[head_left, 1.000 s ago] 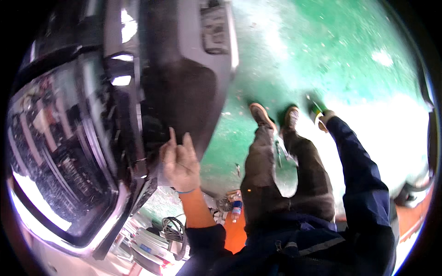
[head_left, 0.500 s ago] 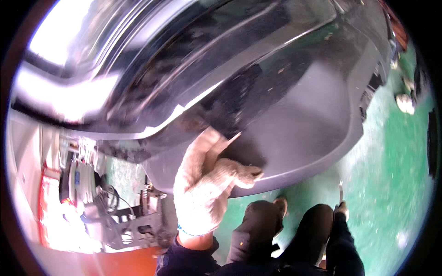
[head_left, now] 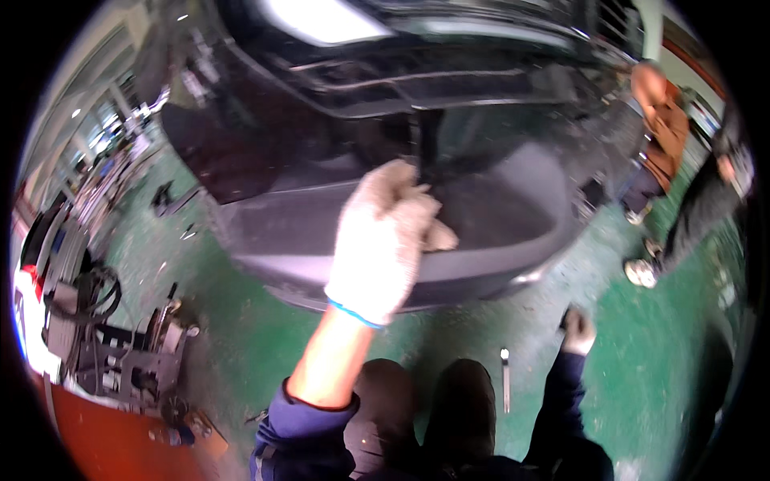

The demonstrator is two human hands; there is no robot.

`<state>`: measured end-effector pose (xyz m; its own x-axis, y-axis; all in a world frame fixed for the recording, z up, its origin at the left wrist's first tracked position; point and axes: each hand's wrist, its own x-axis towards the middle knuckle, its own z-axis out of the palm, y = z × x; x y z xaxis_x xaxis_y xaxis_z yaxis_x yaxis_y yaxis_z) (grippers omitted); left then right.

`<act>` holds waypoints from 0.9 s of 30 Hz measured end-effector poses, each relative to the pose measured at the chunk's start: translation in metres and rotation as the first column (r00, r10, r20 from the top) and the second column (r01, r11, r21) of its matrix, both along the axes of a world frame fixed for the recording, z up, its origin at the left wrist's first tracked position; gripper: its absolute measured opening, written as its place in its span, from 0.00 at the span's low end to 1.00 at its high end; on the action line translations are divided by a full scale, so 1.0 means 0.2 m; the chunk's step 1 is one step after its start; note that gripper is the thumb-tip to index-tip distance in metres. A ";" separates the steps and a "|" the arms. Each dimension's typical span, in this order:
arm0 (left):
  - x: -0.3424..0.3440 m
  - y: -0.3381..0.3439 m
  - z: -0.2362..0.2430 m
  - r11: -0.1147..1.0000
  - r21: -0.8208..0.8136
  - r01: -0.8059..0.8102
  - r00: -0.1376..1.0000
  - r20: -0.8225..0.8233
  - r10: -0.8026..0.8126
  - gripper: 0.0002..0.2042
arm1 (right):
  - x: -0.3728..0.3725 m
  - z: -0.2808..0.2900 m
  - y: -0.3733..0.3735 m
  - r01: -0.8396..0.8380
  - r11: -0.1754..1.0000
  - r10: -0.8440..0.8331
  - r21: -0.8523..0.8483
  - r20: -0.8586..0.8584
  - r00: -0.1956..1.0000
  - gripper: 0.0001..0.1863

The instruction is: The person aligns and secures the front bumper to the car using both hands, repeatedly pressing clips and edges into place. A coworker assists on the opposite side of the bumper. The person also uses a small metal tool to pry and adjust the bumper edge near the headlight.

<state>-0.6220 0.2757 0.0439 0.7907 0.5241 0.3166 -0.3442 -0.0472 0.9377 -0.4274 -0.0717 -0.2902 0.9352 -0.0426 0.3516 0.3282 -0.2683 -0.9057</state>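
Note:
My left hand [head_left: 383,240], in a whitish knit glove with a blue cuff edge, is in front of the dark grey car bumper [head_left: 297,220]. Its fingers are curled in near a vertical gap in the bumper's upper part; whatever they hold, if anything, is hidden. Low on the right, my gloved right hand [head_left: 578,330] is held above the green floor, closed, with a small dark patch at its fingertips that I cannot make out. A silver wrench [head_left: 505,381] lies on the floor between my knees and that hand.
At the right, a person in a brown jacket [head_left: 667,136] crouches by the bumper's end, and another in dark trousers [head_left: 691,212] stands close by. Car parts and a metal bracket [head_left: 128,361] lie at the left, beside an orange-red surface [head_left: 104,425].
My view has swung to take in more of the bumper and workshop. The left hand has moved up the bumper, its fingers more curled. My right hand has moved away from the wrench, which now shows whole.

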 end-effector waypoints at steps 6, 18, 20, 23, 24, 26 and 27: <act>0.09 0.01 -0.02 0.993 -0.117 0.033 0.999 0.036 -0.029 0.22 | -0.28 1.52 0.52 -0.646 0.548 0.633 0.532 0.242 0.736 0.29; 0.13 0.01 0.02 0.986 -0.168 -0.012 0.999 -0.037 0.006 0.18 | -0.03 1.66 1.05 -0.606 0.180 0.881 0.775 0.147 0.449 0.25; 0.13 0.01 0.02 0.982 -0.187 -0.023 0.999 -0.048 0.015 0.18 | 0.00 1.65 1.05 -0.615 0.257 0.868 0.745 0.103 0.486 0.25; 0.14 0.01 0.00 0.978 -0.205 -0.035 0.999 -0.044 0.027 0.17 | -0.01 1.66 1.08 -0.573 0.376 0.792 0.728 0.068 0.606 0.25; 0.14 0.00 0.01 0.980 -0.191 -0.049 0.998 -0.053 0.040 0.17 | -0.01 1.67 1.08 -0.565 0.436 0.771 0.701 0.034 0.636 0.25; 0.15 -0.01 0.01 0.985 -0.156 -0.078 0.996 -0.046 0.071 0.16 | 0.00 1.68 1.05 -0.536 0.548 0.716 0.642 -0.029 0.698 0.24; 0.16 -0.01 0.00 0.986 -0.137 -0.090 0.995 -0.046 0.085 0.16 | 0.01 1.68 1.04 -0.531 0.548 0.722 0.647 -0.046 0.690 0.23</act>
